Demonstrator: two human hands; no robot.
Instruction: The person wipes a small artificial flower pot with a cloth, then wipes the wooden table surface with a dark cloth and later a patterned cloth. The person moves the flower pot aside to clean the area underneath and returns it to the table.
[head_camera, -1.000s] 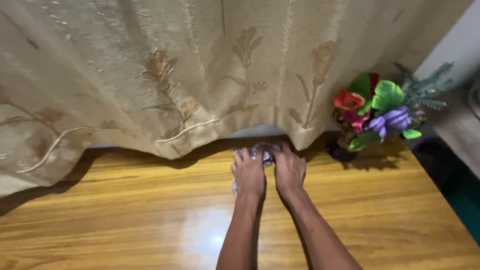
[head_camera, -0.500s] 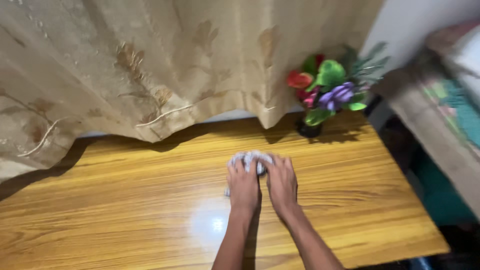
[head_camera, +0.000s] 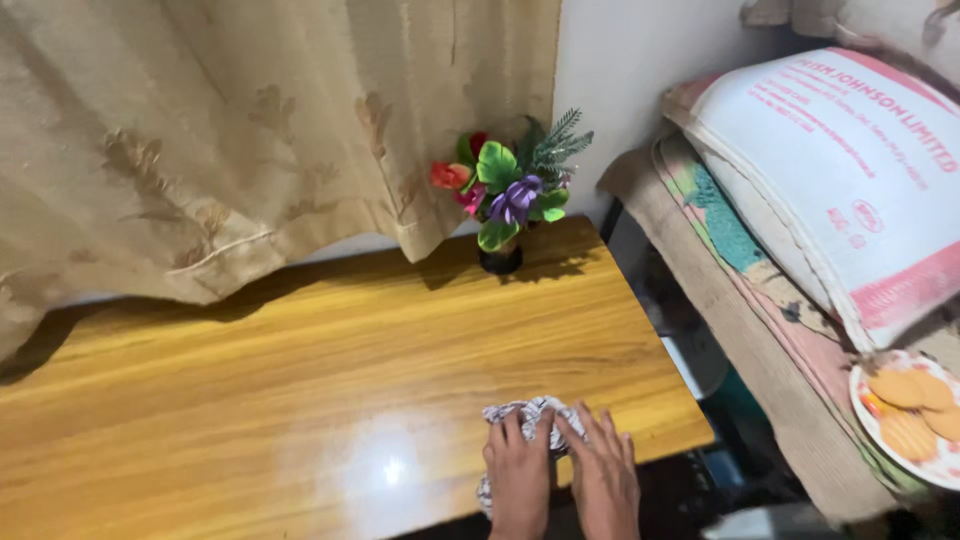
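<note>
Both of my hands press side by side on a crumpled white patterned cloth (head_camera: 527, 415) at the near right edge of a glossy wooden table (head_camera: 300, 350). My left hand (head_camera: 518, 480) lies flat on the cloth's left part, fingers pointing away from me. My right hand (head_camera: 603, 472) rests on its right part, close to the table's corner. Part of the cloth shows beyond my fingertips and below my left hand.
A small dark vase of colourful artificial flowers (head_camera: 505, 190) stands at the table's far right corner. A beige embroidered curtain (head_camera: 230, 130) hangs over the table's back edge. To the right lie stacked bedding and a white printed sack (head_camera: 850, 170), with a plate of biscuits (head_camera: 910, 415) beside it.
Both hands have dragged the cloth from the back of the table, near the curtain, toward me to the near right edge. The view has swung right, revealing the sack and plate.
</note>
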